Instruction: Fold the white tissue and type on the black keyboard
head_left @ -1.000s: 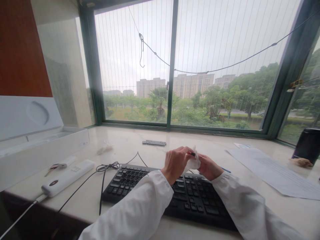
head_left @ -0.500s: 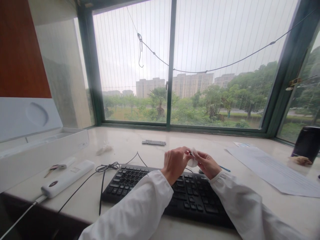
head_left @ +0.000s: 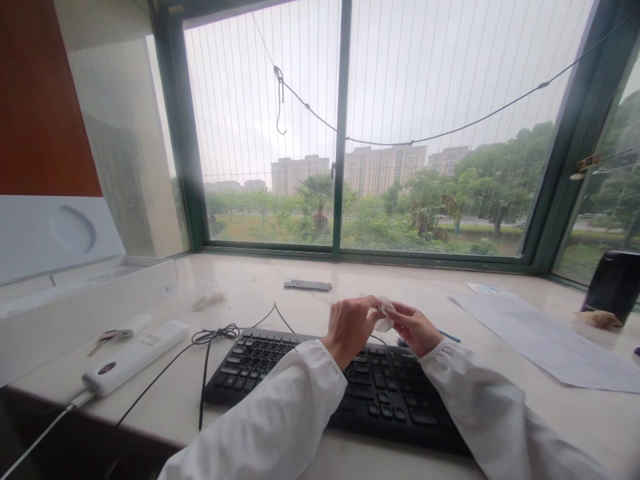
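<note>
Above the black keyboard (head_left: 385,393), my two hands meet at a white tissue (head_left: 384,325). My right hand (head_left: 413,328) is closed, pinching the tissue between thumb and fingers. My left hand (head_left: 349,327) is also closed, its thumb and fingertips pressed together against the tissue's left side. What lies between the left fingertips is covered by the tissue and fingers. Both forearms, in white sleeves, cross over the keyboard, and the middle keys are hidden under the left sleeve.
A white power bank (head_left: 135,357) with a cable lies left, near keys (head_left: 103,340) and an open white box (head_left: 90,293). Behind the keyboard are a grey strip (head_left: 307,285) and a crumpled clear wrapper (head_left: 209,298). Paper sheets (head_left: 545,340) and a dark phone (head_left: 614,287) are at right.
A small dark thing seen between the fingertips is now covered by the tissue, which has shifted slightly. Both hands stay in nearly the same place.
</note>
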Tool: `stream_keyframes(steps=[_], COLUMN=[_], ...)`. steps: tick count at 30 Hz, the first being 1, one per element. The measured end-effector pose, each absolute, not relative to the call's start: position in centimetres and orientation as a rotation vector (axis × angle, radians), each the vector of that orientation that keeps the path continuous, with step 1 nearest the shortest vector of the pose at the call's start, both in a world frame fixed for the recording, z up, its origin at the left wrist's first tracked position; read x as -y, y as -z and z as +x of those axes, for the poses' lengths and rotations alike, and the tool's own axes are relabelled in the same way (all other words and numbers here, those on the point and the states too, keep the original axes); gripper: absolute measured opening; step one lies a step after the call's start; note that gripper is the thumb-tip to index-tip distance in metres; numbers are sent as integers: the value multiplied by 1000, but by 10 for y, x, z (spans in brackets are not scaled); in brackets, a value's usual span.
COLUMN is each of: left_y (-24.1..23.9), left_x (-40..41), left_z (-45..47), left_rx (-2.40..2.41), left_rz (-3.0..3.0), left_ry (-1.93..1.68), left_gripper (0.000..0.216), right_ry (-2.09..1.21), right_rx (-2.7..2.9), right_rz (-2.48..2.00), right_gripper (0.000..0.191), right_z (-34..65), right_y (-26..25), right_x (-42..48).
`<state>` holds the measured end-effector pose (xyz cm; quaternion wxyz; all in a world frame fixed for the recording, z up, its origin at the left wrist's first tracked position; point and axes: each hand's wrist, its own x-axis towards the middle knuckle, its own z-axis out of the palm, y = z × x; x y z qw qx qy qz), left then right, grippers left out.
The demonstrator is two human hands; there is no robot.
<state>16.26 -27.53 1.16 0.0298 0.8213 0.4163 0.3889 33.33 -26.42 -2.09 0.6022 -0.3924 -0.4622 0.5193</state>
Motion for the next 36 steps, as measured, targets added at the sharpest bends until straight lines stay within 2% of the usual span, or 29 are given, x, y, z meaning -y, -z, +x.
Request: stream_keyframes(steps=[4, 23, 30, 36], left_y=[-13, -13, -16, -8], left_x=[277, 278, 281, 276], left_z=[163, 163, 164, 165], left_rx=[-1244, -1266, -1237, -1178], left_rz=[2493, 2547, 2441, 2542], left_ry=[-1228, -1254, -1314, -1290], left_gripper=[26, 20, 24, 18], right_ry=[-1282, -1339, -1290, -1354], right_rx=[968, 908, 902, 889], right_rz=[-885, -854, -862, -881], right_gripper=[34, 27, 29, 31], right_z=[338, 344, 342, 346], right_y=[26, 38, 34, 41], right_x=[259, 251, 254, 250])
